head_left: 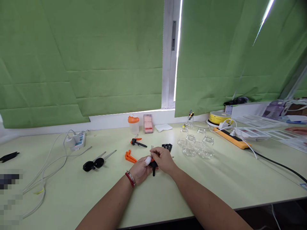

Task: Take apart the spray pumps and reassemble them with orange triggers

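My left hand, with a white wrapping on its thumb, grips a small black and orange part whose black stem points toward me. My right hand pinches at the top of this part, and the fingers hide most of it. Left of my hands lies a loose orange lever-like piece. Behind them rests a similar black and orange part with a black stem. Several short black pieces sit just beyond my right hand.
Several clear glass jars stand to the right. At left lie two black round-headed pieces with metal rods, beside white cables and a power strip. An orange-lidded cup stands at the back. An orange power strip and papers lie right; another person's hand shows there.
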A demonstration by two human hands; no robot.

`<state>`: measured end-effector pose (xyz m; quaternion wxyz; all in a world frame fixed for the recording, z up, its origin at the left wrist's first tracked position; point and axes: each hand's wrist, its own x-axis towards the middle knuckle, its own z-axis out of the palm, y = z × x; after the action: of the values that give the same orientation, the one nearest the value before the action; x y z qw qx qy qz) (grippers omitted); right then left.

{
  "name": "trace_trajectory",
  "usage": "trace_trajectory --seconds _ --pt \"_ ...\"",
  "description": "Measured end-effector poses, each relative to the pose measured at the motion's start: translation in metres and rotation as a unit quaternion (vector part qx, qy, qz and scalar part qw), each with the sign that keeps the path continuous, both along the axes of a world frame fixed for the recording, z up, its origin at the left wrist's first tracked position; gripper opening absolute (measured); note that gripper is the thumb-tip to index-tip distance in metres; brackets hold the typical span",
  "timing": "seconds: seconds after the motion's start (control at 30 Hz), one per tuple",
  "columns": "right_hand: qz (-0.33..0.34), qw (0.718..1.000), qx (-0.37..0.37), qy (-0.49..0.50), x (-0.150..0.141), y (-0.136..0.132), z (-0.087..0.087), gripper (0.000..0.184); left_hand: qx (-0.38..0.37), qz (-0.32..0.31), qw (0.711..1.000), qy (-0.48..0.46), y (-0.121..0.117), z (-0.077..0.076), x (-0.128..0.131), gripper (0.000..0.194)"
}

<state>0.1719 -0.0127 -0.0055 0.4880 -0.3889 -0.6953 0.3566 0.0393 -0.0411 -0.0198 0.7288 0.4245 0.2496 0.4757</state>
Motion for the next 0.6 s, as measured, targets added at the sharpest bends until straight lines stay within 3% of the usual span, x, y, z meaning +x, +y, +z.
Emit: trace_trajectory --seconds 0.37,0.6 --pt "-0.001 0.988 0.09 -0.122 0.0042 -0.0071 0.0062 0.021 -0.023 0.029 0.999 -0.012 0.0009 -0.0017 -0.0014 0.021" --pt "0.049 0.975 0.153 -0.152 0.0083 -0.0069 0.0028 0.022 -0.032 0.032 0.999 -0.021 0.0006 -0.0002 -0.0025 0.021"
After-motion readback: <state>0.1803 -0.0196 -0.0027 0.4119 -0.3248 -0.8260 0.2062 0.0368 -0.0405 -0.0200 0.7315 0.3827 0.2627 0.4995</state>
